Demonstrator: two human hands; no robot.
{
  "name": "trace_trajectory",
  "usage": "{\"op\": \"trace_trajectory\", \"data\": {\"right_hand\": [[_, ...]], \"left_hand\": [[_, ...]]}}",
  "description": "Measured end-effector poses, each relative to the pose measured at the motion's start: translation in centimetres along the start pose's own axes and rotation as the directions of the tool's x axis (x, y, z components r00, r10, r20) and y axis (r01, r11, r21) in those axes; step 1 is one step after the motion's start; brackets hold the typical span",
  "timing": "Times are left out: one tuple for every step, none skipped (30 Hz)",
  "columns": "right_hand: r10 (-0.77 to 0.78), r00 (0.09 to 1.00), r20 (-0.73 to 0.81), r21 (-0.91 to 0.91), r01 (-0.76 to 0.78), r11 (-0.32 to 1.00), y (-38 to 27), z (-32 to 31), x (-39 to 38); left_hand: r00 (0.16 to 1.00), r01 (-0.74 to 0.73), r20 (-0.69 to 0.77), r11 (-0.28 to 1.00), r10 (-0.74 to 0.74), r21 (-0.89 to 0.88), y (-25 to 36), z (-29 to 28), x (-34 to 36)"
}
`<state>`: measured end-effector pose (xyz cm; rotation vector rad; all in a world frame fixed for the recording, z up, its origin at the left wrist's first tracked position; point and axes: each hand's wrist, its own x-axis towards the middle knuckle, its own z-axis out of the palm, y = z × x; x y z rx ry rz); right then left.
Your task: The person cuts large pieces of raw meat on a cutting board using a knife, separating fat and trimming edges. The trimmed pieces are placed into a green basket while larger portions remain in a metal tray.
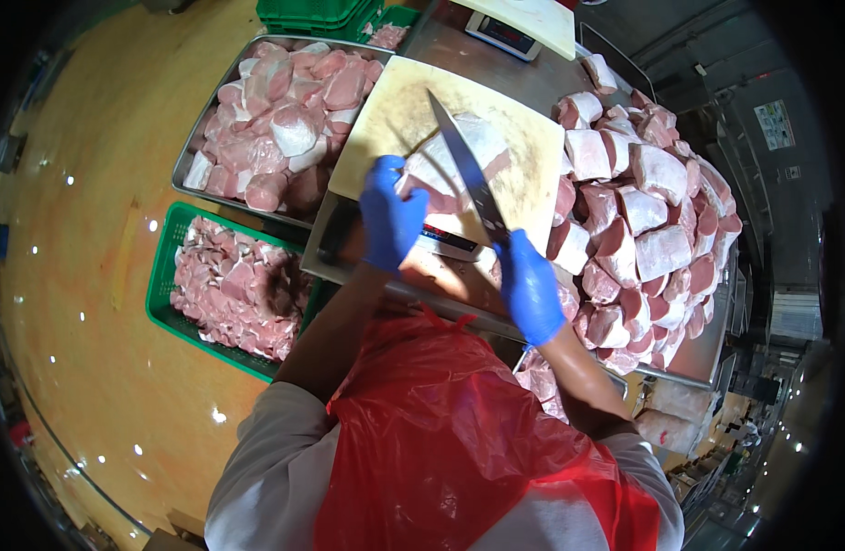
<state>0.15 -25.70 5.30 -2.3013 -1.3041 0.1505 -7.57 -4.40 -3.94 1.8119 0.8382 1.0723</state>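
Observation:
A pale piece of raw meat [454, 163], white fat on its upper face, lies on the cream cutting board [530, 138]. My right hand [531, 286], in a blue glove, is closed round the handle of a long knife [458, 147]. The blade points away from me and slants left above the meat, hiding part of it. At the meat's near left edge is my left hand [392, 213], also gloved in blue, its thumb and fingers apart. Whether those fingertips touch the meat I cannot tell. A scale display [450, 241] shows beside the board's near edge.
Many meat blocks [638, 230] are heaped on the metal table at right. A metal tray [185, 174] of cut meat stands to the left, with a green basket [156, 292] of trimmings nearer me. Farther off are another scale [503, 37] and stacked green crates [312, 13].

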Motion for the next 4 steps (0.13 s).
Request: {"op": "trace_trajectory", "data": {"right_hand": [[-0.069,0.995,-0.073,0.022,0.071,0.997,-0.9,1.4,1.3],[-0.02,0.999,-0.027,0.069,0.022,0.997,-1.3,2.4,2.4],[0.019,1.0,0.023,0.118,-0.022,0.993,-1.9,3.3,3.5],[0.009,1.0,-0.013,0.033,-0.008,0.999,-2.9,4.0,4.8]], "left_hand": [[0.999,-0.035,0.003,0.998,0.035,0.053,-1.1,-0.3,0.3],[0.993,0.115,-0.003,0.993,-0.116,-0.036,0.5,-1.1,0.2],[0.985,0.17,0.044,0.984,-0.168,-0.048,0.7,-1.7,-0.1],[0.97,0.228,0.094,0.972,-0.222,-0.056,0.5,-2.3,-0.2]]}}
